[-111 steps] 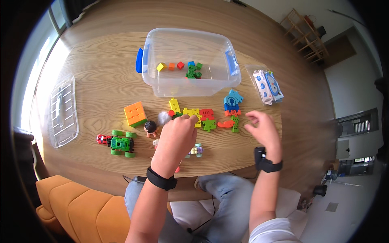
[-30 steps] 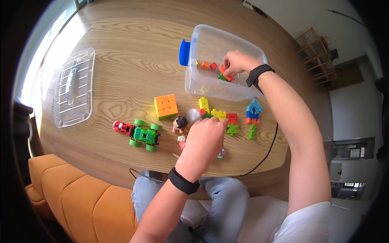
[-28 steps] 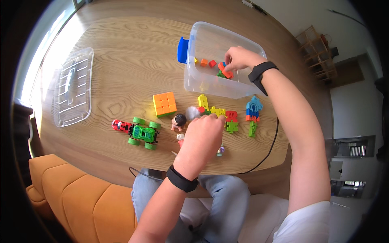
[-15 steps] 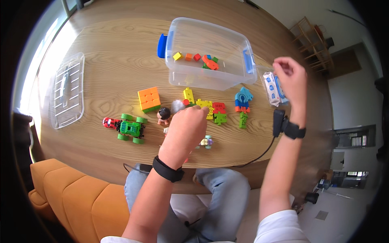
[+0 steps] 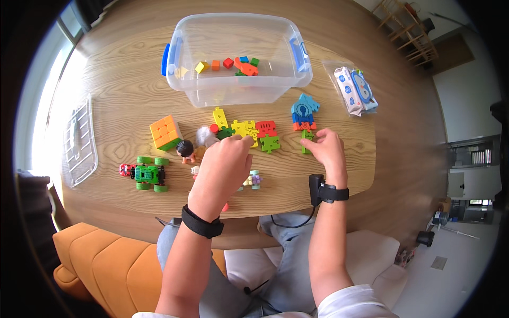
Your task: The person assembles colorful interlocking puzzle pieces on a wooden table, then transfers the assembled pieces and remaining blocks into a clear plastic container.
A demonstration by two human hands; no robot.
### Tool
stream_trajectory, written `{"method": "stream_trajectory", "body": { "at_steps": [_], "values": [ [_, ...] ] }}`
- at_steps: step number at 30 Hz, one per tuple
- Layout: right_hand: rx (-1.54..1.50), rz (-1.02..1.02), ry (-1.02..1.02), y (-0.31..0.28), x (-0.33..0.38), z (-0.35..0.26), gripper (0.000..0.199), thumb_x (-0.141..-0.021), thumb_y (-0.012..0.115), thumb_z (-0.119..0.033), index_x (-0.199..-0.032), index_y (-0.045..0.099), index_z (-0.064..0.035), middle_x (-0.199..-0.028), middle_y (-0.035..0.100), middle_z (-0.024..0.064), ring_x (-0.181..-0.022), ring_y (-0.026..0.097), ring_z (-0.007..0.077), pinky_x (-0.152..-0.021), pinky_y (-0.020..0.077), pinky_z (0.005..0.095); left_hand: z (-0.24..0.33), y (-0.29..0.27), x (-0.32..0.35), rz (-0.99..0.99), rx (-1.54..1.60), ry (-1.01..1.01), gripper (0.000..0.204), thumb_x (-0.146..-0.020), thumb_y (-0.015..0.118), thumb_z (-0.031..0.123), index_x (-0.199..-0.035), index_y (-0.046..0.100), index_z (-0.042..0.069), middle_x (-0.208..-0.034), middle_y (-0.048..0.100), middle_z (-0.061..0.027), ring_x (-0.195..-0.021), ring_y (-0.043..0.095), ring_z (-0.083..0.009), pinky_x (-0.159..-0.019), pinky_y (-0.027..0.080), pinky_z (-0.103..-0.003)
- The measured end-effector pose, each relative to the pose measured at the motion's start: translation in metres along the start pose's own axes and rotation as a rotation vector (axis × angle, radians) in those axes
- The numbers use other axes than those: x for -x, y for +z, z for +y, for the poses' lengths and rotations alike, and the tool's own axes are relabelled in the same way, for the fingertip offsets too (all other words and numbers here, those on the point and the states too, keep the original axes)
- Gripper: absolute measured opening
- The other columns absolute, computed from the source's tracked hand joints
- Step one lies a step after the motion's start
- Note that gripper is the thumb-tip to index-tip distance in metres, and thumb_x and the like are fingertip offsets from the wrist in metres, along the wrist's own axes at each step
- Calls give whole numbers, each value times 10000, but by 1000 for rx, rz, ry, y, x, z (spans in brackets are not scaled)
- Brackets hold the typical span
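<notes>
Foam puzzle pieces in yellow, red and green point(image 5: 253, 132) lie in a loose row on the wooden table point(image 5: 122, 100), just in front of the clear plastic bin point(image 5: 236, 53). My left hand point(image 5: 222, 167) rests over the left end of this row, fingers curled down, with the fingertips at a yellow piece; whether it grips anything, I cannot tell. My right hand point(image 5: 326, 151) lies beside a small green piece point(image 5: 306, 139), fingers bent and touching the table near it, with nothing clearly held. Judged from the layout, sorting is at an early stage: the bin holds only a few small blocks in yellow, orange, red, blue and green, while most toys are outside it. Still on the table are the blue house-shaped piece point(image 5: 303, 108), the colour cube point(image 5: 165, 132), a small doll figure point(image 5: 185, 150), the green toy vehicle point(image 5: 148, 174) with a small red car just beside it, and a pastel toy point(image 5: 252, 180) near my left hand. The bin's clear lid point(image 5: 79, 140) lies well apart at the left edge. A soft rectangular package point(image 5: 356, 90), white and blue, in clear wrap, lies to the right of the bin.
</notes>
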State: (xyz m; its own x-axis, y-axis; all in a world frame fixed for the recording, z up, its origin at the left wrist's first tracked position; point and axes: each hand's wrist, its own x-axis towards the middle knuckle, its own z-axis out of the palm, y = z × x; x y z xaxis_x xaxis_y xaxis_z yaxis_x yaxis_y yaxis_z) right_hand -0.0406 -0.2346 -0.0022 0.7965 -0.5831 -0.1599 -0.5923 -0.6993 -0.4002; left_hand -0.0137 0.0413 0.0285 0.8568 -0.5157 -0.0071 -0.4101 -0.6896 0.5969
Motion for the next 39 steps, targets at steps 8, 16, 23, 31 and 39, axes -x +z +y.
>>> {"method": "stream_trajectory", "body": {
  "at_steps": [8, 16, 23, 31, 39],
  "values": [
    [15, -56, -57, 11, -8, 12, 598, -651, 973, -325, -1049, 701, 29, -858, 742, 137, -790, 732, 238, -723, 573, 368, 2, 3, -10, -15, 9, -27, 168, -924, 668, 91, -1067, 703, 11, -993, 737, -166, -899, 714, -368, -782, 579, -457],
    [-51, -56, -51, 17, -12, 15, 519, -643, 955, -223, -1016, 687, 19, -797, 721, 119, -697, 703, 210, -649, 562, 357, 8, 8, -8, 48, 33, 53, 105, -895, 649, 68, -976, 660, 2, -860, 697, -193, -813, 704, -377, -716, 581, -480],
    [-114, -79, -40, 9, -9, 10, 475, -674, 924, -168, -1035, 682, 23, -781, 715, 103, -659, 698, 188, -621, 554, 343, 3, 5, -5, 55, 22, 40, 86, -898, 652, 73, -947, 652, 3, -854, 691, -185, -819, 700, -379, -723, 582, -476],
    [-149, -86, -22, -9, -7, -4, 545, -671, 906, -184, -1115, 693, 51, -830, 727, 132, -743, 710, 242, -683, 565, 373, 0, 3, -4, 73, 34, 35, 73, -898, 644, 67, -933, 645, 3, -852, 687, -188, -830, 699, -379, -732, 580, -479],
    [-271, -17, -193, -34, -3, -31, 509, -780, 889, -122, -1209, 677, 53, -812, 694, 57, -712, 659, 126, -632, 536, 290, -4, -2, -1, 22, 29, -29, 186, -915, 666, 99, -1076, 697, 11, -968, 727, -192, -876, 704, -390, -781, 570, -482]
  ]
}}
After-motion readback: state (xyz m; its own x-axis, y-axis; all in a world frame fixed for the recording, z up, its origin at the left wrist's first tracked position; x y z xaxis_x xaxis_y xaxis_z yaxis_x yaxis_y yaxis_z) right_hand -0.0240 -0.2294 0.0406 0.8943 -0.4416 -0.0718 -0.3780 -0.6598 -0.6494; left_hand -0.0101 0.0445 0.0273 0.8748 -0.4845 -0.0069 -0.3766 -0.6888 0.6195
